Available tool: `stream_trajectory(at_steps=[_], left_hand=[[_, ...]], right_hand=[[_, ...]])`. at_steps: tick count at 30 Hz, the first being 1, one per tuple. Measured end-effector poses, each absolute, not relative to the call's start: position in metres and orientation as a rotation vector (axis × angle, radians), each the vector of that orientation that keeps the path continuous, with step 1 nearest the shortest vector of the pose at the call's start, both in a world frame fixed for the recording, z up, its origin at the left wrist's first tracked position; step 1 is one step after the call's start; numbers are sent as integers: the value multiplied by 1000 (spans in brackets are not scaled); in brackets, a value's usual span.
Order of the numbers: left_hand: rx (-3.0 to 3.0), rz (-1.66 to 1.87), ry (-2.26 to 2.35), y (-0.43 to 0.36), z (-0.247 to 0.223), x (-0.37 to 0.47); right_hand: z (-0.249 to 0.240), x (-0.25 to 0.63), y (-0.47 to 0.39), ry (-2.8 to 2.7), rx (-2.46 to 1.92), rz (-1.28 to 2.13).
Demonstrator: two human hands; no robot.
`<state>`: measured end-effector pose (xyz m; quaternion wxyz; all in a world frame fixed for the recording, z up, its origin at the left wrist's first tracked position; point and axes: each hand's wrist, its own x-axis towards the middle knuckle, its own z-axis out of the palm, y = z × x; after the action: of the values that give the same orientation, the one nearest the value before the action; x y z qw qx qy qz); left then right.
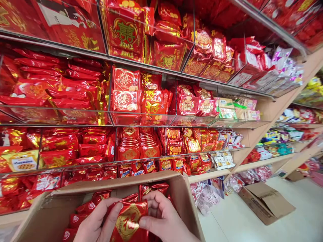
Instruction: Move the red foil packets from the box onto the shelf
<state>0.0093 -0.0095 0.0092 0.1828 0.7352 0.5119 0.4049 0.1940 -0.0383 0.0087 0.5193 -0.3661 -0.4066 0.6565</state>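
Over the open cardboard box (188, 198), a red snack packet (130, 222) with a gold emblem is gripped from both sides. My left hand (98, 220) pinches its upper left corner between thumb and fingers. On the right edge, my right hand (161, 215) holds it with the thumb on the front and the fingers curled behind. More red packets (77, 220) lie in the box below and behind my hands. The lower end of the held packet runs out of view.
Shelves ahead carry rows of red and gold packets (126, 101), divided by clear plastic panels (141, 119). White packets (223, 160) sit at the right end of a lower shelf. On the pale floor (217, 228) at right lies a flattened cardboard box (267, 201), near bagged goods (208, 198).
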Motion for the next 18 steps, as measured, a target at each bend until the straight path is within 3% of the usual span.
stream_trajectory(at_steps=[9, 13, 18], left_hand=[[2287, 1266, 1570, 3, 25, -7], [2596, 1164, 1688, 30, 37, -40], [2766, 717, 1994, 57, 26, -64]], right_hand=[[50, 193, -20, -1299, -1012, 1347], [62, 210, 26, -1346, -1212, 754], [67, 218, 109, -1573, -1684, -17]])
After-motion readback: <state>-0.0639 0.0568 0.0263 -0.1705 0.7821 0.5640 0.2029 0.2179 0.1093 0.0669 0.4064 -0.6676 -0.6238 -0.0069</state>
